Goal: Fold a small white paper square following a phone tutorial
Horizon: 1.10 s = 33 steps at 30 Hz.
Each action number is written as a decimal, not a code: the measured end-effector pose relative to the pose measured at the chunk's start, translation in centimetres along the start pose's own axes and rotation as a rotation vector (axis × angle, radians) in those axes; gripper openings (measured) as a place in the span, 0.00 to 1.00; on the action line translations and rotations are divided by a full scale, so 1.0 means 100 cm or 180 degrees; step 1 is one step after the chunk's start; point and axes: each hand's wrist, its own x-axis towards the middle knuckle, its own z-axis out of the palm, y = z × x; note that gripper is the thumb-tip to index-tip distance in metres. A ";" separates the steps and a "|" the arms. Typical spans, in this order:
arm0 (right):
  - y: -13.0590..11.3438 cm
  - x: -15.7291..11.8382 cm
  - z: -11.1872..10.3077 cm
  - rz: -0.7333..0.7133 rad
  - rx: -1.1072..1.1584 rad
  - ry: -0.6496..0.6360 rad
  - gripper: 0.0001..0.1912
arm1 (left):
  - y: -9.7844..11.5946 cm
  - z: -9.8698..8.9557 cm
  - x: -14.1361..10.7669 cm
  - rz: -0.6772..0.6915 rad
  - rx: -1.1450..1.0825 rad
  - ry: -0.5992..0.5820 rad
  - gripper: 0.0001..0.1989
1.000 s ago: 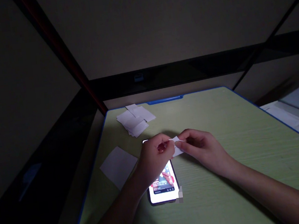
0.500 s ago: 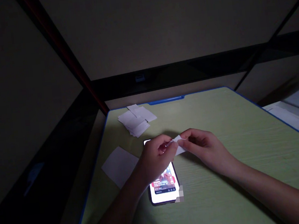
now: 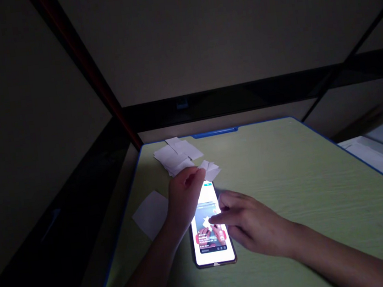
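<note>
My left hand (image 3: 186,194) is closed in a pinch on a small folded piece of white paper (image 3: 211,170), held above the top end of a smartphone (image 3: 215,257). Creased flaps stick out to the right of the fingertips. The phone lies on the table with its screen lit, showing a picture of hands with a white folded shape. My right hand (image 3: 247,222) holds nothing; its index finger is stretched out at the middle of the screen, the other fingers partly bent. Part of the phone is hidden behind my left hand.
A loose pile of white paper pieces (image 3: 168,157) lies at the far left of the green table (image 3: 284,169). A single white sheet (image 3: 151,215) rests left of the phone, partly covered by my left forearm. The table has a blue edge (image 3: 216,133), with a wall behind.
My right hand has let go of the folded paper and moved down to the phone screen, index finger out. My left hand has shifted left and slightly up with the paper.
</note>
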 end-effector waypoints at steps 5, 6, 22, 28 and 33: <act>0.006 0.001 -0.007 0.0586 0.0735 0.0989 0.09 | 0.002 0.002 0.000 -0.0287 -0.0360 -0.0150 0.10; 0.008 0.002 -0.009 0.0799 0.0987 0.1310 0.06 | 0.002 0.004 -0.001 -0.0357 -0.0405 -0.0207 0.10; 0.014 0.007 -0.016 0.1242 0.2036 0.1565 0.07 | -0.005 0.010 -0.013 0.0172 0.0171 -0.0769 0.08; 0.012 0.005 -0.017 0.1081 0.1399 0.1607 0.05 | -0.002 0.015 -0.015 -0.0016 -0.0195 -0.1012 0.04; 0.013 0.004 -0.017 0.1190 0.1930 0.1705 0.09 | -0.006 0.015 -0.012 -0.0247 -0.0384 -0.0837 0.06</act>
